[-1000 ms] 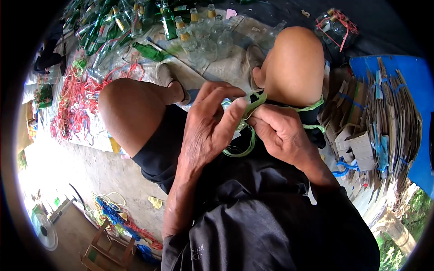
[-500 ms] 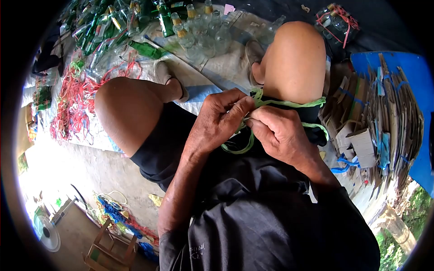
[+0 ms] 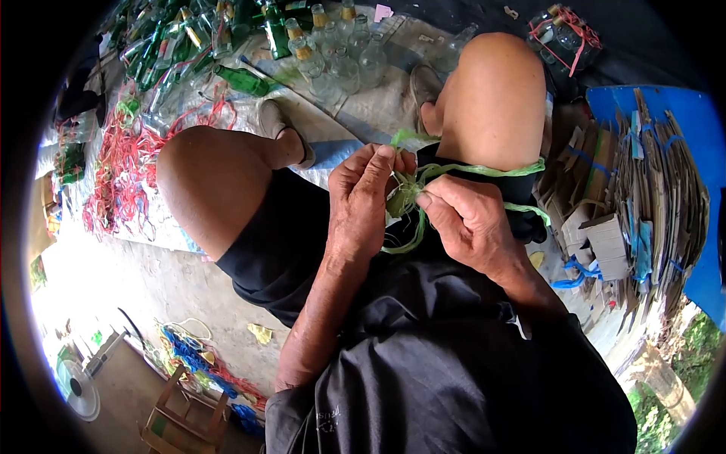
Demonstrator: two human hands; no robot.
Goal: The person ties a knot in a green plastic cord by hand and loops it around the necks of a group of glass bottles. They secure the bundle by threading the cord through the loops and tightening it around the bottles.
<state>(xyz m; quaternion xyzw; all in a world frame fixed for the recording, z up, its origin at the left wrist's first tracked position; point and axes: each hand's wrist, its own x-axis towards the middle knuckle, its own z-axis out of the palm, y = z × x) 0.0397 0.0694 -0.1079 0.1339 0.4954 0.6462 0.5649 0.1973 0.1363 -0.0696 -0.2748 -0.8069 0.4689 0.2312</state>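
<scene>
Light green plastic twine (image 3: 484,171) runs over my lap and hangs in loops around my right thigh. A tangled part of it lies between my two hands. My left hand (image 3: 365,189) pinches one piece between thumb and fingers, with a short strand standing up above the fingertips. Just to its right, my right hand (image 3: 465,212) grips the twine with thumb and index finger, close to the tangle. Both hands are above my black shorts (image 3: 283,227), and a loop of twine droops below the fingers.
Green bottles (image 3: 242,79) and clear bottles (image 3: 370,62) stand or lie ahead. Red twine (image 3: 121,174) is heaped at the left. Stacked cardboard (image 3: 650,204) stands at the right beside a blue board (image 3: 699,136). A wooden stool (image 3: 185,408) and a fan (image 3: 78,390) are at lower left.
My hands have drawn slightly apart, the left rotating more upright. The tangle between them now shows, and a strand sticks up above my left fingers. My right hand has barely moved.
</scene>
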